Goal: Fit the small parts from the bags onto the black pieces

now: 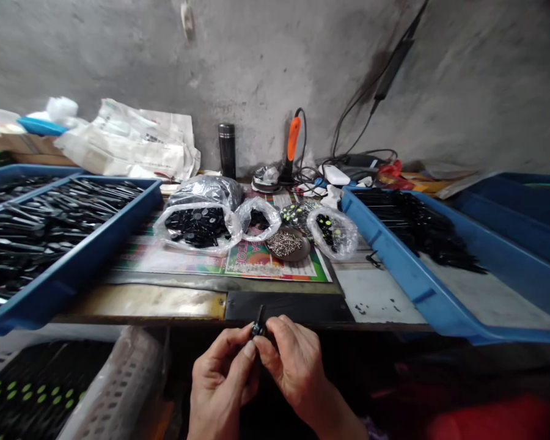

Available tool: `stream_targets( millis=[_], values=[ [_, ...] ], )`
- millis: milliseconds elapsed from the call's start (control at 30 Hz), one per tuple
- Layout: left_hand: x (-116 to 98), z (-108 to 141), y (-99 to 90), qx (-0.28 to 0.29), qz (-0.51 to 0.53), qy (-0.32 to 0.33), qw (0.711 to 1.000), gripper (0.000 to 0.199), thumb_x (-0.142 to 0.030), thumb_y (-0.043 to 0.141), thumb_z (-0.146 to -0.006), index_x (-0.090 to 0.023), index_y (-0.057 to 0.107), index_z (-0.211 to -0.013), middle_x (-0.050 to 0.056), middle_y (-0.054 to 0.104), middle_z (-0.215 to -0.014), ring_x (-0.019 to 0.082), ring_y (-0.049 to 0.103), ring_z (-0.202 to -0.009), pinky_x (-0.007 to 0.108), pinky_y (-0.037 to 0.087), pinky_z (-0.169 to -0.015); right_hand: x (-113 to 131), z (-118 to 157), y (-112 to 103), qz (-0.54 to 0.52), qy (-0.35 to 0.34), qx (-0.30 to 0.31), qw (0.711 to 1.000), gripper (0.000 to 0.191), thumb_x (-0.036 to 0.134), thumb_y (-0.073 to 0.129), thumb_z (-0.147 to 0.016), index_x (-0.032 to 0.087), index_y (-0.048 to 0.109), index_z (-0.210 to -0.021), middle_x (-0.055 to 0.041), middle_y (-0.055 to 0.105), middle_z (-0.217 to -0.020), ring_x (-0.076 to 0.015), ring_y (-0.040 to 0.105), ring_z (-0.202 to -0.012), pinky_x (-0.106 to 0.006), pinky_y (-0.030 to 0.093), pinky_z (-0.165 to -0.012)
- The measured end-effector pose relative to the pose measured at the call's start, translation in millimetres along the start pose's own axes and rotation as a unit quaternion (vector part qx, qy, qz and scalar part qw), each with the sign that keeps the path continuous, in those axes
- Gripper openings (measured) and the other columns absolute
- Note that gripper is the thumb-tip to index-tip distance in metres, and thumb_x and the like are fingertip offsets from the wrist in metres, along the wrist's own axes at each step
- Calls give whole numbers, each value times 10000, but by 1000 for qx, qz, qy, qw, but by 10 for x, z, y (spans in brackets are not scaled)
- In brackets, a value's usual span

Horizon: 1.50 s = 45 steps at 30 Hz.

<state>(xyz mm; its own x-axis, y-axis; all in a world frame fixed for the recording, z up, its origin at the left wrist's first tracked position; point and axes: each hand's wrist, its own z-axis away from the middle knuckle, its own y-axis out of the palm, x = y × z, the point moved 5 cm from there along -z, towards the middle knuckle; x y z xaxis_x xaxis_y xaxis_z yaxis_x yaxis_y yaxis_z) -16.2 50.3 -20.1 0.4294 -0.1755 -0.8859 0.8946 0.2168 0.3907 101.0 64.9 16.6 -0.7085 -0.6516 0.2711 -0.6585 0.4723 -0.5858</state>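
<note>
Just in front of the table's near edge, my left hand (229, 366) and my right hand (293, 360) come together on a small black part (258, 329) with a thin stem pointing up. Thumb and fingers of each hand pinch it; most of it is hidden by the fingertips, and its exact kind is not clear. Beyond the hands on the table lie a bag of black plastic parts (197, 226), a smaller bag of dark parts (258, 221), a dish of small metal pins or screws (285, 243) and a bag of black and lime-green pieces (332, 231).
A blue tray (153, 198) full of long black parts stands at left. Another blue tray (421, 287) holds black parts at right. Behind are a black flask (227, 150), an orange-handled tool (294, 139) and cables. A white basket (105, 391) sits below at left.
</note>
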Motion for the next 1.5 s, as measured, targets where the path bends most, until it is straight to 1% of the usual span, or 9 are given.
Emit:
stream_targets(
  millis=[167,300,400,500,633,867,1100,1400,1500],
  values=[
    [-32,19,12,-23,8,15,1000,352,-440,856,-665,-149,762,-837,-41,499,-545,44,384,-438,141,278,-411,6,0,12,6,2,-5,1000,325,342,336,-1090,165,530,-898,-8,583,-661,-156,577,-569,-278,393,-568],
    [-8,11,18,-7,0,9,1000,370,-453,852,-666,-149,764,-857,-39,510,-541,49,392,-427,147,291,-398,-6,-8,31,9,-1,-5,1000,348,325,340,-1088,179,518,-828,-6,561,-627,-156,555,-541,-278,376,-552],
    [-5,10,6,-15,5,12,1000,362,-446,850,-673,-148,763,-858,-39,519,-541,38,378,-421,139,282,-397,-7,-3,39,9,-4,-11,1000,341,311,351,-1084,188,501,-804,1,539,-607,-155,536,-524,-278,374,-541],
    [-10,15,6,-10,5,5,1000,360,-448,855,-665,-151,761,-845,-35,531,-551,39,384,-420,140,285,-393,-13,22,41,-2,16,-16,1000,315,332,348,-1085,178,518,-870,-3,563,-639,-152,560,-545,-267,409,-554],
    [-6,32,0,4,1,-13,1000,362,-457,860,-655,-165,764,-845,-30,543,-554,45,398,-416,145,302,-387,-16,62,11,-34,60,-41,997,288,417,382,-1071,164,518,-1073,-17,620,-731,-153,621,-604,-250,464,-562],
    [4,59,-5,-5,16,-21,1000,378,-460,884,-616,-175,777,-840,-27,548,-549,46,409,-417,134,303,-379,80,14,-87,-60,57,-83,993,253,397,378,-1075,202,523,-1004,-3,644,-733,-141,660,-604,-226,526,-575],
    [17,43,-26,7,14,-19,1000,358,-441,870,-643,-171,777,-857,-18,567,-587,44,406,-425,146,317,-383,54,2,-122,-116,73,-35,990,229,377,410,-1068,192,542,-1043,-11,667,-777,-136,677,-638,-206,539,-587],
    [-1,55,-8,14,6,-12,1000,353,-454,852,-671,-168,770,-862,-33,528,-561,44,400,-427,147,302,-390,22,-20,-90,-66,36,-16,997,304,366,398,-1071,181,534,-873,8,573,-639,-131,589,-532,-236,434,-517],
    [4,62,-6,13,7,-12,1000,366,-463,854,-666,-166,772,-865,-33,526,-567,44,404,-427,145,301,-387,-8,-2,-75,-74,54,-23,995,261,366,411,-1066,175,541,-944,-1,591,-681,-132,599,-556,-233,458,-545]
  ],
)
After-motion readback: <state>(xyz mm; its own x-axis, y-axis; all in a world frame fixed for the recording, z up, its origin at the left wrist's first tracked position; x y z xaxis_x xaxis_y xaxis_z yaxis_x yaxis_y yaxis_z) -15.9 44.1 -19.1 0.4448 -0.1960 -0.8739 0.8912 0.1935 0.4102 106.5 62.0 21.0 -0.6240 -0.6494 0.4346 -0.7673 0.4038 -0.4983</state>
